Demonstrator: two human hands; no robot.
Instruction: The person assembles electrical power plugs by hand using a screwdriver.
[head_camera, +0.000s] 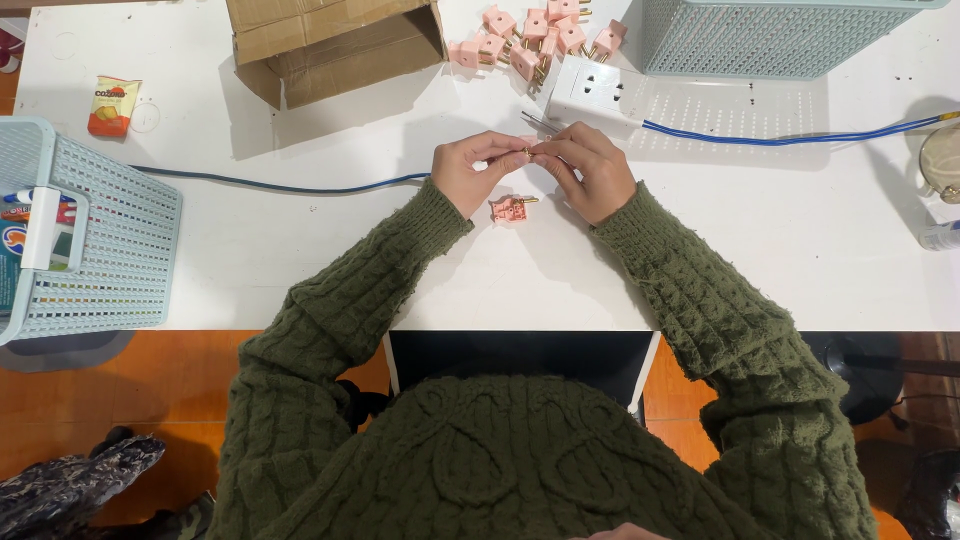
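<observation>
**Small part pinched above a pink plug**

While my left hand (473, 170) and right hand (592, 170) meet fingertip to fingertip, what they pinch is too small to identify. Just below them lies a pink plug (509, 209). Far left of it sits an orange snack packet (112, 105).

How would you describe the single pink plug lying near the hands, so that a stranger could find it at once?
Start from the white table and find the two hands, left hand and right hand, meeting at its middle. Just below them, toward the person, lies one pink plug with brass pins. Unlike the pile of pink plugs beside the white socket block, it lies alone.
</observation>
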